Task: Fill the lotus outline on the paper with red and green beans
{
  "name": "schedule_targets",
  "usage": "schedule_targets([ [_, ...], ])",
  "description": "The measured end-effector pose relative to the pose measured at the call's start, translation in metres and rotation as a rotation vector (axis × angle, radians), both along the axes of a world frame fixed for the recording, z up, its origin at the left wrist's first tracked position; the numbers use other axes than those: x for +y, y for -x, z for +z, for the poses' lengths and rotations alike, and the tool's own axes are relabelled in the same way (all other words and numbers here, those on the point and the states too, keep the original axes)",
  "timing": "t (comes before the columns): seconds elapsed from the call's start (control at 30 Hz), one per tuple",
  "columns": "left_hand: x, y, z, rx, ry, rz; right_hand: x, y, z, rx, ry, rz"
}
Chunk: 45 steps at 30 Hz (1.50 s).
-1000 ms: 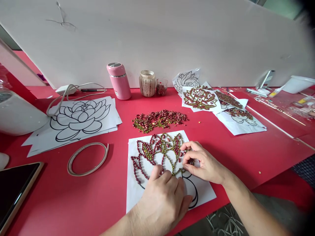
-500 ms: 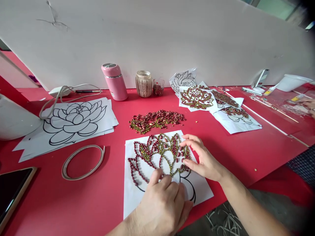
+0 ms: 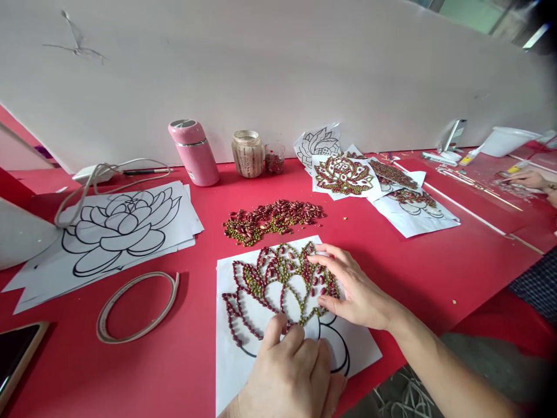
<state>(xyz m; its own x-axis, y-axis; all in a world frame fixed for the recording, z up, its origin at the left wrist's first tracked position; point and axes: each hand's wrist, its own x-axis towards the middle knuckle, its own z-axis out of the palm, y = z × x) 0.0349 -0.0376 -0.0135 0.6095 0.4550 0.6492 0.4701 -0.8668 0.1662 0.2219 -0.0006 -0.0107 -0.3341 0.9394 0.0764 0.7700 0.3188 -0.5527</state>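
A white sheet with a lotus drawing (image 3: pixel 235 383) lies on the red table, its petals partly lined and filled with red beans and green mung beans. My left hand (image 3: pixel 291 366) is closed over the lower middle of the sheet, fingers curled; the fingertips are hidden, so what they hold, if anything, does not show. My right hand (image 3: pixel 352 290) rests at the drawing's right-hand petals, fingers and thumb apart, with nothing seen between them. Several loose red beans (image 3: pixel 319 278) lie beside its fingertips. Beyond the sheet's far edge is a pile of mixed beans (image 3: pixel 274 219).
Printed flower sheets (image 3: pixel 122 232) and a coiled strip (image 3: pixel 101 325) lie left, near a phone (image 3: pixel 20 354). A pink flask (image 3: pixel 194 154), glass jar (image 3: pixel 248 154) and small cup (image 3: pixel 274 159) stand behind. Bean-covered pictures (image 3: pixel 345 175) lie back right; another person's hand (image 3: pixel 528 180) shows beyond.
The camera view has shifted a little, moving the scene slightly leftward and mostly downward. Both hands keep nearly the same poses over the sheet.
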Motion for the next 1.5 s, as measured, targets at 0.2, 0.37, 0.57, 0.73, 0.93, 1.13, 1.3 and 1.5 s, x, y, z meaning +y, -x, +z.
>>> schedule_targets([
  [0.2,-0.003,0.0,-0.001,0.023,-0.001,-0.001,0.005,-0.007,-0.004,0.349,-0.07,-0.181],
  [0.37,-0.002,0.0,-0.006,0.038,-0.052,0.008,0.013,-0.016,-0.016,0.727,-0.16,-0.549],
  [0.57,-0.003,-0.006,-0.012,0.019,-0.155,0.056,0.022,-0.011,-0.001,0.685,-0.125,-0.455],
  [0.73,-0.002,-0.01,-0.015,-0.014,-0.218,0.098,0.067,-0.004,0.015,0.535,-0.192,-0.37],
  [0.93,-0.004,-0.012,-0.02,-0.025,-0.258,0.142,0.125,-0.007,-0.006,0.455,-0.288,-0.52],
  [1.13,-0.002,-0.013,-0.025,-0.05,-0.273,0.152,0.122,-0.013,-0.016,0.307,-0.245,-0.421],
  [1.3,-0.001,-0.011,-0.021,-0.07,-0.26,0.136,0.118,-0.012,-0.014,0.214,-0.217,-0.333],
  [1.5,-0.003,-0.009,-0.015,-0.036,-0.196,0.115,0.123,-0.006,-0.016,0.098,-0.194,-0.34],
])
